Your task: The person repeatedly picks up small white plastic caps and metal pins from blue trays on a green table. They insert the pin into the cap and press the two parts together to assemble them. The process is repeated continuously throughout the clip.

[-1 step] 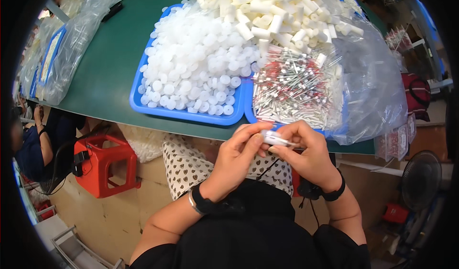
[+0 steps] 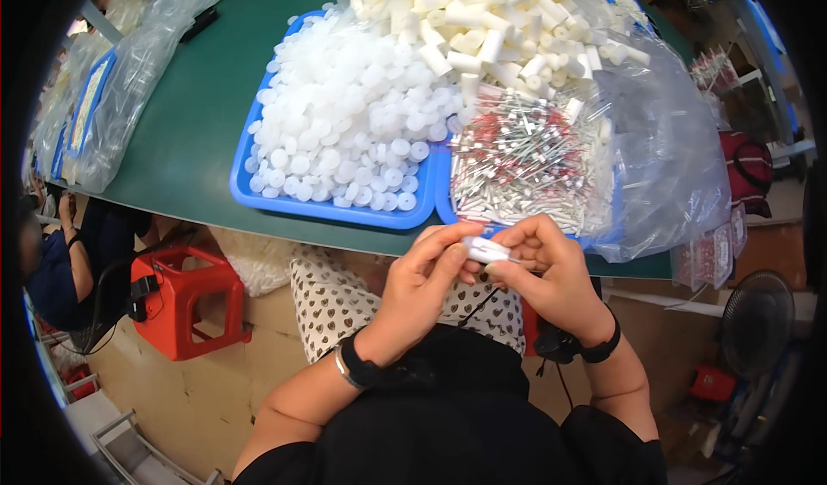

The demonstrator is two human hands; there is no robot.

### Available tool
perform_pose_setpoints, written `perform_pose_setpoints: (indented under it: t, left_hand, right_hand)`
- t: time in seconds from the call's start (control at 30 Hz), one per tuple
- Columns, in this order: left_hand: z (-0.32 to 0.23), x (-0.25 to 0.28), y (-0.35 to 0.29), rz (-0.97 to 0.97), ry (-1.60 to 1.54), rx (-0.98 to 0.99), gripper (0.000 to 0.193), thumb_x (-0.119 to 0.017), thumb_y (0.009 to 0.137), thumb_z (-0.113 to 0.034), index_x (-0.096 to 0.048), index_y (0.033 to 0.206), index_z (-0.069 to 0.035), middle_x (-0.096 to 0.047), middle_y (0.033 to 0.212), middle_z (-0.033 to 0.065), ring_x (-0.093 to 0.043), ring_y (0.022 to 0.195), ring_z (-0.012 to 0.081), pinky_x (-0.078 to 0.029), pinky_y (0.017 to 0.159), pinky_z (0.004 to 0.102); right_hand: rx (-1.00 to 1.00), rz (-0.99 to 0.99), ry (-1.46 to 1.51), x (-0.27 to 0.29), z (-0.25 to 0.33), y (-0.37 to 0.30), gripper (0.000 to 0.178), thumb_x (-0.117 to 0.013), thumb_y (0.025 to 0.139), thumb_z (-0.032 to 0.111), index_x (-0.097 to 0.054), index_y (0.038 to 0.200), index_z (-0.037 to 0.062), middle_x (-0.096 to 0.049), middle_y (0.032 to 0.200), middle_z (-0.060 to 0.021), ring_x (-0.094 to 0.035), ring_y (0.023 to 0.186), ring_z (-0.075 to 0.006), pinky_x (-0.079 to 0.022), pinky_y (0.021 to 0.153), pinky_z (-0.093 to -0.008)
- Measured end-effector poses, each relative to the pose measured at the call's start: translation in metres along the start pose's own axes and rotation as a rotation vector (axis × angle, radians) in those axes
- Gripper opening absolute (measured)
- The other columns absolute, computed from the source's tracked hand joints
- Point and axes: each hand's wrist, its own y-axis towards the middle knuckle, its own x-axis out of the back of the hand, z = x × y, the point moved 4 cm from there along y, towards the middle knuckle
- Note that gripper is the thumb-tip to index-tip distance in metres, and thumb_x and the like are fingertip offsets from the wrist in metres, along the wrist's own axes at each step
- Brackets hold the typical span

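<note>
White piece (image 2: 488, 250), between left hand (image 2: 419, 284) and right hand (image 2: 552, 271); held by both

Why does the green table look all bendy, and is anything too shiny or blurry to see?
In the head view, the wide lens curves the green table and blackens the picture's corners; also in the head view, shine streaks the clear plastic bag, and the small white piece between left hand and right hand lacks fine detail.
</note>
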Motion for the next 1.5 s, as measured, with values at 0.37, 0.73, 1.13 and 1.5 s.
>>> perform_pose_setpoints:
  t: [0.37,0.73,1.13,1.5]
  left_hand:
    - [-0.01,-0.015,-0.001,0.19,-0.045,0.161,0.042,-0.055,0.102,-0.011,-0.046,0.141,0.002,-0.064,0.106,0.0085,-0.062,0.086,0.0098,-0.053,0.08,0.0259]
    - [0.007,-0.01,-0.004,0.182,-0.287,0.223,0.017,-0.051,0.103,-0.016,-0.048,0.116,-0.007,-0.065,0.11,0.0137,-0.062,0.074,0.0093,-0.053,0.064,0.0235]
    - [0.0,0.003,0.006,0.101,-0.363,0.3,0.026,-0.052,0.104,-0.024,-0.057,0.11,0.001,-0.059,0.086,0.0032,-0.054,0.07,0.0066,-0.046,0.064,0.0209]
    - [0.0,-0.002,0.004,-0.031,-0.437,0.198,0.024,-0.051,0.104,-0.027,-0.055,0.108,-0.004,-0.056,0.076,0.0003,-0.051,0.065,0.0068,-0.039,0.052,0.0186]
  right_hand:
    - [-0.176,0.224,0.03,0.02,0.014,0.0,0.011,-0.059,0.097,0.008,-0.053,0.103,0.0012,-0.066,0.087,-0.0063,-0.066,0.081,-0.0106,-0.054,0.069,-0.0264]
    - [-0.036,-0.535,-1.468,0.186,-0.02,0.056,0.028,-0.071,0.087,0.029,-0.063,0.088,0.0021,-0.064,0.072,-0.019,-0.063,0.072,-0.0412,-0.049,0.064,-0.0466]
    - [0.377,-0.691,-0.785,0.144,0.008,0.031,0.022,-0.072,0.085,0.013,-0.06,0.1,0.0011,-0.066,0.087,-0.0128,-0.065,0.078,-0.0254,-0.051,0.075,-0.035]
    - [0.426,-0.022,-0.566,-0.011,0.01,-0.007,0.029,-0.075,0.08,0.004,-0.059,0.104,-0.0011,-0.062,0.086,-0.014,-0.063,0.072,-0.0288,-0.05,0.062,-0.0359]
